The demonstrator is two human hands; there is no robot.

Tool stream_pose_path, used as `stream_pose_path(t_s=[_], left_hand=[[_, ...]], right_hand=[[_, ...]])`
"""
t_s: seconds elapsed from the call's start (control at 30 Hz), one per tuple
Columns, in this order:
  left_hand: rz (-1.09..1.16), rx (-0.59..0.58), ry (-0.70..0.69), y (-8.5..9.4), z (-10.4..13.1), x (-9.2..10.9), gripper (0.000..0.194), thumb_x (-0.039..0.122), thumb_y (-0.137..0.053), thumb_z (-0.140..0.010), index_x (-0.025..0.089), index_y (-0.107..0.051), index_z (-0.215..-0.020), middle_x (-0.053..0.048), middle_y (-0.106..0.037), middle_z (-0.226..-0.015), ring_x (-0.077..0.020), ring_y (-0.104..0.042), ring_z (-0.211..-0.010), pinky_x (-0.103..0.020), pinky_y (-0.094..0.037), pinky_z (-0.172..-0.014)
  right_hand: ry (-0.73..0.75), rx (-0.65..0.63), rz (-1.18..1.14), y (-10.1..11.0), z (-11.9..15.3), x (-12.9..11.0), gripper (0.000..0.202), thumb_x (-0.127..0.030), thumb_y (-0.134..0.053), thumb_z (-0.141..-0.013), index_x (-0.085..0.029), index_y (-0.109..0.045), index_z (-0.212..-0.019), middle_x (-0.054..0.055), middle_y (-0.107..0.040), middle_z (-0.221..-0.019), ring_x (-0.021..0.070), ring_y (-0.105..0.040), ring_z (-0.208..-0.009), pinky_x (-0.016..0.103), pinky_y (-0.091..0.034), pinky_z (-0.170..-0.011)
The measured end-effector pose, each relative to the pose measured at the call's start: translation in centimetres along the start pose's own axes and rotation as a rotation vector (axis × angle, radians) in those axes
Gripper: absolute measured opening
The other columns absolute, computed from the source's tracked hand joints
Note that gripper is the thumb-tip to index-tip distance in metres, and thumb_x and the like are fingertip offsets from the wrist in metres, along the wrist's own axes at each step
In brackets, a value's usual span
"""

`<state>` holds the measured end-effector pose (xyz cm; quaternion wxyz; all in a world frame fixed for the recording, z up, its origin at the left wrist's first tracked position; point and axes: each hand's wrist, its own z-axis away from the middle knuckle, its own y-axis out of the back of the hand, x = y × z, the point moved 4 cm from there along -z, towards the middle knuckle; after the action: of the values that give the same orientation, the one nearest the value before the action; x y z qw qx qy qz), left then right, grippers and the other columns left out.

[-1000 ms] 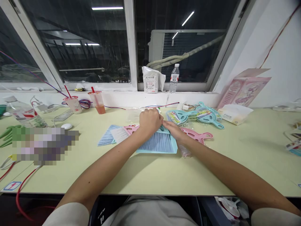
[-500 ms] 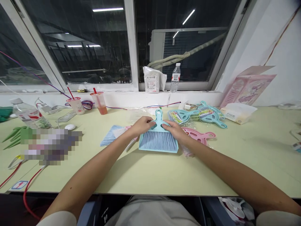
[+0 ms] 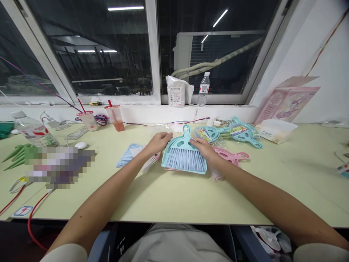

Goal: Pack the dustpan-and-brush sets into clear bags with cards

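Note:
A light-blue toy dustpan with a matching brush nested in it is before me, handle pointing away. My right hand grips its right side, thumb over the front; the other fingers are hidden behind. My left hand is beside the left edge, its fingers stretched toward the back and holding nothing I can see. A pink edge shows beneath the dustpan. Left of it, partly behind my left forearm, lie a blue-bristled brush and a pink brush with pale bristles.
Wrapped blue dustpan sets and a pink dustpan lie to the right. A tissue pack and pink box stand beyond. At the back left are drink cups, a lying bottle and cables.
My left hand has let go of the dustpan's left side and shifted left. The dustpan has tilted slightly in my right hand, and a pink edge now shows under it.

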<state>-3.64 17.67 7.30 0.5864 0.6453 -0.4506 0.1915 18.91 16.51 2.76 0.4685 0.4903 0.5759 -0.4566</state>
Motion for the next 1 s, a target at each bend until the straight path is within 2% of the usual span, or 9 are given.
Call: stream_pose_path(t_s=[0.03,0.13,0.2,0.3,0.47,0.63,0.77,0.87,1.0], left_hand=[[-0.115,0.017,-0.038,0.9,-0.1,-0.3,0.037,0.049,-0.048,-0.095,0.018,-0.067,-0.094,-0.005,-0.071,-0.089,-0.0194,-0.062,-0.078,-0.029,-0.043,-0.069],[-0.582,-0.05,-0.088,2.1,-0.1,-2.0,0.024,0.04,-0.056,-0.09,0.019,-0.068,-0.093,-0.008,-0.073,-0.099,-0.0238,-0.064,-0.088,-0.031,-0.043,-0.072],[-0.782,-0.084,-0.077,2.0,-0.1,-3.2,0.028,0.042,-0.053,-0.092,0.019,-0.068,-0.097,-0.012,-0.072,-0.104,-0.0274,-0.065,-0.092,-0.033,-0.044,-0.072],[-0.919,-0.126,-0.064,0.7,-0.2,-4.4,0.032,0.043,-0.05,-0.093,0.017,-0.068,-0.102,-0.015,-0.072,-0.1,-0.0306,-0.066,-0.093,-0.035,-0.045,-0.074],[-0.899,-0.123,0.034,-0.4,-0.2,-4.9,0.026,0.035,-0.052,-0.092,0.017,-0.069,-0.099,-0.013,-0.074,-0.084,-0.0281,-0.068,-0.085,-0.033,-0.045,-0.075],[-0.891,-0.132,0.034,0.8,0.1,-3.3,0.025,0.026,-0.049,-0.091,0.017,-0.071,-0.083,-0.009,-0.066,-0.056,-0.0256,-0.066,-0.072,-0.033,-0.045,-0.075],[-0.771,-0.193,-0.052,3.8,0.6,-1.7,0.022,0.027,-0.056,-0.083,0.02,-0.076,-0.089,-0.008,-0.073,-0.074,-0.0221,-0.065,-0.07,-0.03,-0.044,-0.07],[-0.69,-0.253,-0.041,6.0,1.1,-1.4,0.027,0.032,-0.059,-0.08,0.022,-0.078,-0.096,-0.007,-0.076,-0.085,-0.0199,-0.064,-0.069,-0.029,-0.045,-0.068],[-0.683,-0.302,0.013,6.6,1.8,-2.2,0.026,0.036,-0.064,-0.074,0.024,-0.078,-0.092,-0.006,-0.076,-0.083,-0.0218,-0.065,-0.073,-0.029,-0.046,-0.069]], right_hand=[[-0.022,0.032,-0.032,0.5,-0.3,0.1,0.031,-0.044,-0.08,-0.071,-0.022,-0.079,-0.093,0.001,-0.077,-0.093,0.022,-0.069,-0.092,0.032,-0.051,-0.085],[-0.092,0.113,-0.126,2.1,-1.4,0.7,0.03,-0.035,-0.081,-0.069,-0.022,-0.077,-0.096,0.003,-0.078,-0.092,0.0234,-0.072,-0.092,0.033,-0.055,-0.082],[-0.107,0.149,-0.148,2.9,-1.9,1.1,0.03,-0.033,-0.08,-0.071,-0.022,-0.076,-0.099,0.003,-0.078,-0.091,0.0245,-0.073,-0.092,0.034,-0.057,-0.08],[-0.096,0.155,-0.144,3.4,-2.3,1.5,0.03,-0.032,-0.079,-0.073,-0.022,-0.074,-0.101,0.004,-0.078,-0.092,0.0252,-0.074,-0.092,0.035,-0.059,-0.08],[-0.13,0.138,-0.154,3.0,-2.1,1.6,0.033,-0.031,-0.079,-0.075,-0.021,-0.074,-0.106,0.005,-0.079,-0.098,0.0251,-0.074,-0.095,0.034,-0.059,-0.079],[-0.178,0.156,-0.181,2.8,-1.8,1.5,0.035,-0.029,-0.078,-0.076,-0.021,-0.073,-0.11,0.004,-0.078,-0.103,0.0229,-0.075,-0.091,0.032,-0.06,-0.076],[-0.192,0.127,-0.213,2.5,-1.6,1.2,0.03,-0.027,-0.076,-0.077,-0.02,-0.073,-0.106,0.005,-0.079,-0.096,0.023,-0.075,-0.083,0.033,-0.06,-0.07],[-0.202,0.135,-0.239,2.3,-1.5,0.9,0.028,-0.024,-0.075,-0.078,-0.019,-0.073,-0.105,0.005,-0.079,-0.093,0.0235,-0.075,-0.08,0.034,-0.061,-0.069],[-0.21,0.13,-0.261,2.2,-1.4,0.7,0.028,-0.024,-0.075,-0.079,-0.02,-0.073,-0.106,0.004,-0.079,-0.092,0.023,-0.075,-0.079,0.034,-0.061,-0.07]])
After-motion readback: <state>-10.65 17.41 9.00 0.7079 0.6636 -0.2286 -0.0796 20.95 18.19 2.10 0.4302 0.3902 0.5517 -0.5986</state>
